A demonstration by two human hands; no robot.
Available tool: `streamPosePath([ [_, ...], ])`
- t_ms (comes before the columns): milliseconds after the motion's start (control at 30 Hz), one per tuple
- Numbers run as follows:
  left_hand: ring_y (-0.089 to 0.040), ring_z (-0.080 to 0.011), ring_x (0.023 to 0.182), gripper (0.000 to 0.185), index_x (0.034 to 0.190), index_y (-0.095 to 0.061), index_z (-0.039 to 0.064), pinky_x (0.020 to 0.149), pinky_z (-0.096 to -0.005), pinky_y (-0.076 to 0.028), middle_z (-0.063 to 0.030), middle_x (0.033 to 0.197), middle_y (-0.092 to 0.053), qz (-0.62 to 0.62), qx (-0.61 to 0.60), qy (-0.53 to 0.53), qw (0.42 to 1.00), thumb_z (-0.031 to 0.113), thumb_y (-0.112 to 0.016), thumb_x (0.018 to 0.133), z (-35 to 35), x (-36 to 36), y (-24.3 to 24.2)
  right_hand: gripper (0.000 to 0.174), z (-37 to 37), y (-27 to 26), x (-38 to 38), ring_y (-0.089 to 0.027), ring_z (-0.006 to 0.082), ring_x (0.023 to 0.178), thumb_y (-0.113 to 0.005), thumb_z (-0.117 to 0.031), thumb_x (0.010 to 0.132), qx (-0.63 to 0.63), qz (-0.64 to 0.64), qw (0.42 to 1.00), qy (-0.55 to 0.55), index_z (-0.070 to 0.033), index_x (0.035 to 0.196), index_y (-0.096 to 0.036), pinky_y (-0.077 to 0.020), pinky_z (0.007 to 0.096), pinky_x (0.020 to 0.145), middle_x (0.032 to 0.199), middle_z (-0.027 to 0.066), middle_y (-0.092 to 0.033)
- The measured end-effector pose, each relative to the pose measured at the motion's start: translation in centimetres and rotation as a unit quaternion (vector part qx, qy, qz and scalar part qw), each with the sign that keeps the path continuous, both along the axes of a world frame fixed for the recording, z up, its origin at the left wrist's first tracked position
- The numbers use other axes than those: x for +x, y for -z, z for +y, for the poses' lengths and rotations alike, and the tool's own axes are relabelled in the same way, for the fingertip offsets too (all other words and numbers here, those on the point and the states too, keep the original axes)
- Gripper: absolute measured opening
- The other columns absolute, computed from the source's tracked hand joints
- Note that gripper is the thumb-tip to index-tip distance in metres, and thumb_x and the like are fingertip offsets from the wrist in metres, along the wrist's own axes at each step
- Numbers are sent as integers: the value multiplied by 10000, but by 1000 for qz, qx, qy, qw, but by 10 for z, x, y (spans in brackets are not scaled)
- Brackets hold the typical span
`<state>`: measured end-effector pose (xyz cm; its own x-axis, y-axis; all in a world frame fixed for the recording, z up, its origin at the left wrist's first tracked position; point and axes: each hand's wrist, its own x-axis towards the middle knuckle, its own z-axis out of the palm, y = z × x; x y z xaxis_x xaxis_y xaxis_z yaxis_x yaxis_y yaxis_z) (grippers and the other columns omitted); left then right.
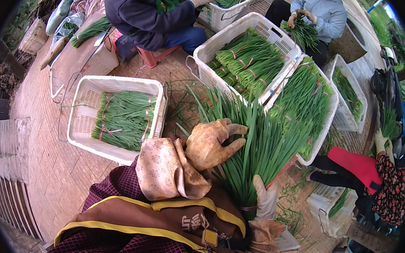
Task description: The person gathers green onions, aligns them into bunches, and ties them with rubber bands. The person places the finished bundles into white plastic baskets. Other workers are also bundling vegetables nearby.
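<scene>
My left hand (213,143), in a stained work glove, is over the upper leaves of a bundle of garlic chives (254,149). Its thumb and forefinger stand apart against the leaves, with no leaf plainly gripped; the other fingers are partly hidden. Lower down, my right hand (265,197), in a paler glove, grips the same bundle from its right side near the base. A purplish band (248,208) circles the stems there. The chives fan upward and outward from my lap, above a brown apron (136,216) with yellow trim.
A white plastic crate (120,80) of tied chives stands at left. Fuller crates (204,49) (326,137) stand ahead and to the right. Two people (148,20) (331,18) handle chives across from me; another person (396,186) works at right. Loose leaves (288,215) litter the paving.
</scene>
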<state>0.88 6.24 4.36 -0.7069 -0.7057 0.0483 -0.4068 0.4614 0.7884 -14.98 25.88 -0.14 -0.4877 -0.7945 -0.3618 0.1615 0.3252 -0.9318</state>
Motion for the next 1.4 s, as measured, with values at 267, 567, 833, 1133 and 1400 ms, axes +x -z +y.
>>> streamPosePath([
  [267,-665,-342,805,91,946,-649,55,679,-422,-528,-112,902,-670,-33,-90,-3,995,102,-641,869,4,-1,14,290,0,0,3,-596,114,787,-659,-212,941,4,-2,1000,12,19,1116,-665,-495,293,708,938,28,-676],
  [567,-577,-105,665,288,994,-628,27,625,-254,-478,-28,786,-653,148,193,-241,940,309,-574,1020,0,7,54,213,-8,-16,7,-531,69,694,-663,-172,943,6,18,1000,-15,4,1061,-656,-449,264,620,802,-15,-627],
  [833,-519,-64,551,244,886,-666,58,547,-195,-413,14,677,-604,202,288,-235,906,275,-641,995,-24,18,-30,240,-6,-11,2,-541,87,696,-663,-199,943,20,42,999,-27,11,1059,-660,-461,270,629,799,-1,-631],
  [1133,-696,-314,974,291,1207,-693,95,841,-385,-555,-164,1072,-705,62,44,50,996,203,-655,939,-5,-48,-18,303,-6,-12,3,-578,125,721,-697,-226,901,41,77,995,-41,18,1078,-662,-489,298,670,811,23,-665],
  [1400,-599,-233,691,493,1325,-608,111,651,-379,-498,-45,796,-594,-4,113,46,993,216,-743,862,-2,-54,-31,307,-8,-18,2,-576,147,677,-704,-215,880,93,103,987,-84,4,1090,-655,-487,315,650,755,64,-645],
])
